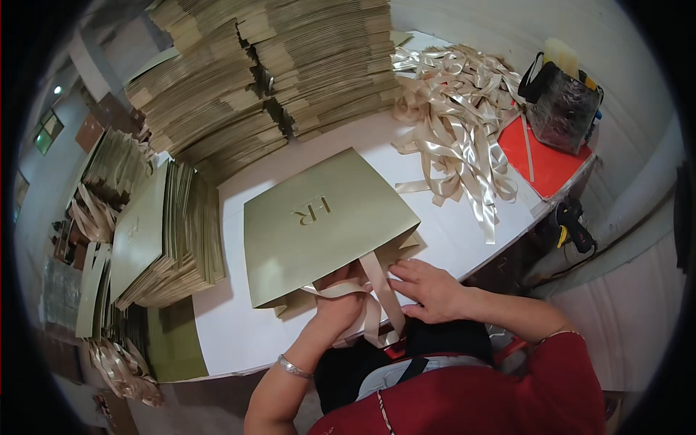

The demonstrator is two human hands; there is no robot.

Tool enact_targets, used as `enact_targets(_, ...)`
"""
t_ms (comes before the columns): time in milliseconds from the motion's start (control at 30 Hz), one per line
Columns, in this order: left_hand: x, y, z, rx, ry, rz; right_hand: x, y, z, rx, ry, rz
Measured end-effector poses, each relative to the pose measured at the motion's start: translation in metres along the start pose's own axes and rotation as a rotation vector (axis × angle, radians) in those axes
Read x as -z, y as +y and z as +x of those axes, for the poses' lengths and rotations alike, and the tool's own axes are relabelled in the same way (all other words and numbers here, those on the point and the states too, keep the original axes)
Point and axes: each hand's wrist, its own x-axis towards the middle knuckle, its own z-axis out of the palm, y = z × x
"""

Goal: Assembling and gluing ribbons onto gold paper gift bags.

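A pale green-gold paper bag (326,225) lies flat on the white tabletop, its mouth facing me and a shiny emblem on its upper face. My left hand (342,303) reaches into that mouth, so its fingers are mostly hidden and I cannot see what they hold. Cream ribbon (382,293) comes out of the mouth beside this hand and hangs toward the table's front edge. At the bag's right corner, my right hand (431,291) rests with its fingers stretched out and nothing visible in them.
Tall stacks of folded bags (326,65) rise at the back. More bags stand in a pile (170,232) on the left. A heap of loose ribbons (460,123) covers the back right, near a red sheet (528,156) and a plastic-wrapped holder (560,105). A glue gun (575,228) hangs off the right edge.
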Motion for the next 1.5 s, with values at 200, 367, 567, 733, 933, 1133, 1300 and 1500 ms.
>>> enact_targets(200,0.007,-0.002,-0.01,0.066,-0.086,-0.024,-0.01,-0.009,0.046,-0.109,0.012,-0.002)
enact_targets(367,0.03,0.003,-0.026,0.385,-0.246,0.109,0.0,0.005,0.055,-0.158,-0.263,-0.143)
enact_targets(567,0.057,-0.038,-0.098,0.211,0.032,0.0,-0.001,0.033,0.033,-0.082,-0.103,0.242)
enact_targets(733,0.128,-0.041,-0.135,0.751,0.376,-0.722,0.054,0.032,0.024,-0.379,0.293,0.978)
enact_targets(933,0.064,-0.06,-0.092,0.681,0.382,-0.629,0.077,0.091,0.076,-0.954,0.486,0.482)
enact_targets(1133,0.066,-0.064,-0.077,0.714,0.363,-0.754,0.111,0.097,0.125,-0.744,0.336,-0.23)
enact_targets(1300,0.061,-0.042,-0.046,0.682,0.314,-0.881,0.093,0.123,0.141,-0.717,0.007,0.058)
enact_targets(1500,0.027,-0.053,-0.039,0.583,0.286,-0.34,0.044,0.137,0.135,-0.716,-0.007,-0.105)
